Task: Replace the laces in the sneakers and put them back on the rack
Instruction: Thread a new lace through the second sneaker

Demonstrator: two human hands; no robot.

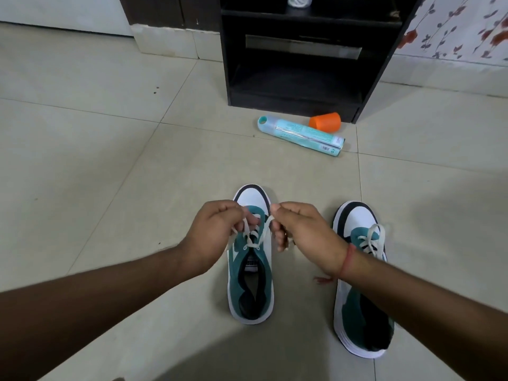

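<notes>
Two teal-and-white sneakers stand on the tiled floor, toes pointing away from me. Over the left sneaker [250, 281] my left hand [211, 232] pinches one end of its white lace [248, 232], and my right hand [305, 232] pinches the other end. Both ends are pulled up and apart above the upper eyelets. The right sneaker [362, 312] stands beside it with a white lace [371, 240] through its eyelets; my right forearm crosses over its middle. A black rack [302, 64] with open shelves stands ahead.
A teal-and-white tube-shaped container [301, 134] lies on the floor in front of the rack, with an orange cup [325, 121] on its side behind it. A flowered wall is at the far right. A white object sits on the rack's upper shelf.
</notes>
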